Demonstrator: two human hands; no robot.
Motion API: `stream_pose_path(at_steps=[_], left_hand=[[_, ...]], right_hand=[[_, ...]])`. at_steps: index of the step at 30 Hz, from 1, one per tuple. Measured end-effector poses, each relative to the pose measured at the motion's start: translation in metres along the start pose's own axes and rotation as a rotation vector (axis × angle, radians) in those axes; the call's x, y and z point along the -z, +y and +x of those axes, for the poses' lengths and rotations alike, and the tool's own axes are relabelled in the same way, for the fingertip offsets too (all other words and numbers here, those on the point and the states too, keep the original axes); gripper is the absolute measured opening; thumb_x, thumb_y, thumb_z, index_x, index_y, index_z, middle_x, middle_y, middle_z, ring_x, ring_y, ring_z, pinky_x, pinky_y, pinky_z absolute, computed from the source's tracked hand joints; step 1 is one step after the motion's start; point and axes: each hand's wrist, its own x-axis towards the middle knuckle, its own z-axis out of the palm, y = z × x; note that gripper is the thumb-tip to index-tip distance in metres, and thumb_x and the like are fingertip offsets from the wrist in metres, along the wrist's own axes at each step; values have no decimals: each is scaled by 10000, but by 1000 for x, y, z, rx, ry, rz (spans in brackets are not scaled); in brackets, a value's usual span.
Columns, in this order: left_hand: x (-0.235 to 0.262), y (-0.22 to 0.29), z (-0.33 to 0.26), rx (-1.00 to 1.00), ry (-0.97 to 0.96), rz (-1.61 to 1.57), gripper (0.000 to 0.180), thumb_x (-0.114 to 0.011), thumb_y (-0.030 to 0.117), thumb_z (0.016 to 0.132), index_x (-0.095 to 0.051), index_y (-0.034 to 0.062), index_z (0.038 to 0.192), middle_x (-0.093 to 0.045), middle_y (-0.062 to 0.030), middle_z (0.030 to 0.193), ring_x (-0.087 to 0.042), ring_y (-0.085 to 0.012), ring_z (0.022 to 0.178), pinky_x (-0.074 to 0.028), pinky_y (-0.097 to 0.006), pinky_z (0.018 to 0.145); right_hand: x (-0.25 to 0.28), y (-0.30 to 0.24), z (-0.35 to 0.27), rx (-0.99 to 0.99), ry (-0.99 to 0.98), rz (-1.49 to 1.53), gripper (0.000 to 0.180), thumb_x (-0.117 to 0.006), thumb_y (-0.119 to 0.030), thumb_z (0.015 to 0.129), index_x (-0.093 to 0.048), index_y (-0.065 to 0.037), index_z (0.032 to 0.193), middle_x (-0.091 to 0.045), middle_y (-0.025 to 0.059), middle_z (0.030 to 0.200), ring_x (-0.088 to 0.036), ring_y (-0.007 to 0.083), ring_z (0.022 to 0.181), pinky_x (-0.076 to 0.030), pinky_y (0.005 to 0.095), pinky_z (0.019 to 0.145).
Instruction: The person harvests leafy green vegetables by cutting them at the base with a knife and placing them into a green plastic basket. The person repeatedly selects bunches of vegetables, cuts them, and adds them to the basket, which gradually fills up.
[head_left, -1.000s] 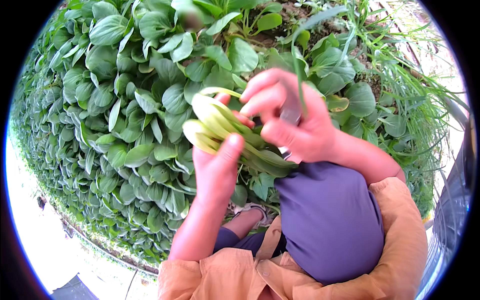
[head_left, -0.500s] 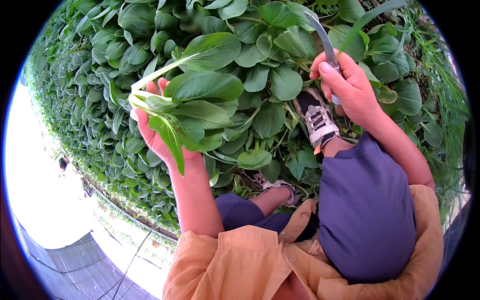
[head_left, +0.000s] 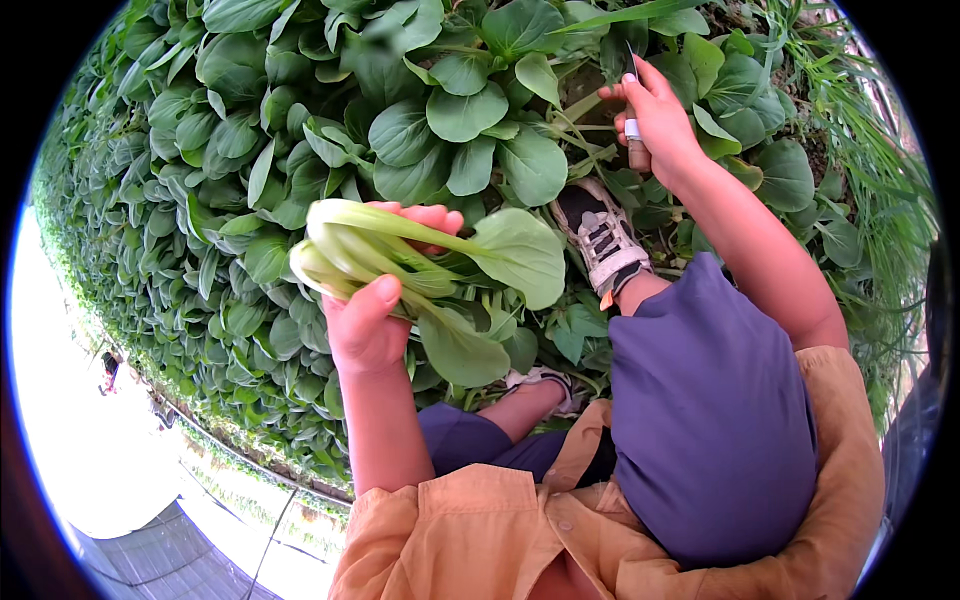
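My left hand (head_left: 368, 322) is closed around a head of bok choy (head_left: 350, 242), thumb on the near side and fingers behind it. Its pale stalk base points left, and its green leaves fan out to the right. At the upper right my right hand (head_left: 662, 118) grips the handle of a sickle (head_left: 637, 148). Only a thin dark part of the blade shows beyond the fingers, close to the leaves of the growing bok choy (head_left: 465, 112). Pale stalks stand just left of that hand.
Dense bok choy plants fill the bed ahead and to the left. Long grass (head_left: 850, 180) borders the right side. My shoe (head_left: 603, 240) stands among the plants, below the right hand. At the lower left, dark sheeting (head_left: 175, 550) lies beyond the bed's edge.
My left hand has turned the bok choy, so its stalks now face up and sit nearer the middle. My right hand has moved up and away, lowering the sickle blade among the leaves.
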Motion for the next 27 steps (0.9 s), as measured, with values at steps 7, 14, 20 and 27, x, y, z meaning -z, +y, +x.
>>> stream_pose_path(at_steps=[7, 14, 20, 27], left_hand=[[-54, -24, 19, 85, -213, 931, 347, -592, -39, 744, -598, 22, 1086, -635, -40, 958, -575, -110, 834, -457, -247, 757], [-103, -21, 42, -88, -513, 1139, 392, -712, 45, 667, -623, 52, 1050, -659, -101, 902, -644, -304, 794, -505, -342, 706], [-89, -43, 35, 207, -164, 886, 322, -740, 112, 807, -590, 46, 1084, -623, -40, 894, -574, -136, 786, -482, -287, 709], [-78, -40, 43, -113, -99, 1078, 459, -735, 71, 742, -574, 33, 1171, -635, -103, 997, -633, -213, 793, -510, -322, 704]], right_hand=[[-11, 16, -17, 338, -70, -3, 394, -522, -183, 976, -410, -27, 1320, -619, 78, 1080, -517, 95, 637, -463, 261, 588], [-18, 12, -35, 180, -271, 141, 335, -523, -271, 967, -491, -31, 1198, -610, 102, 1077, -497, 74, 658, -439, 237, 604], [9, -4, -63, 99, -663, 229, 426, -493, -411, 976, -529, -52, 1204, -637, 106, 1063, -472, 41, 624, -393, 192, 566], [32, 35, -62, 197, -429, -709, 382, -550, -199, 958, -489, -2, 1278, -617, 158, 1062, -614, 257, 931, -497, 382, 817]])
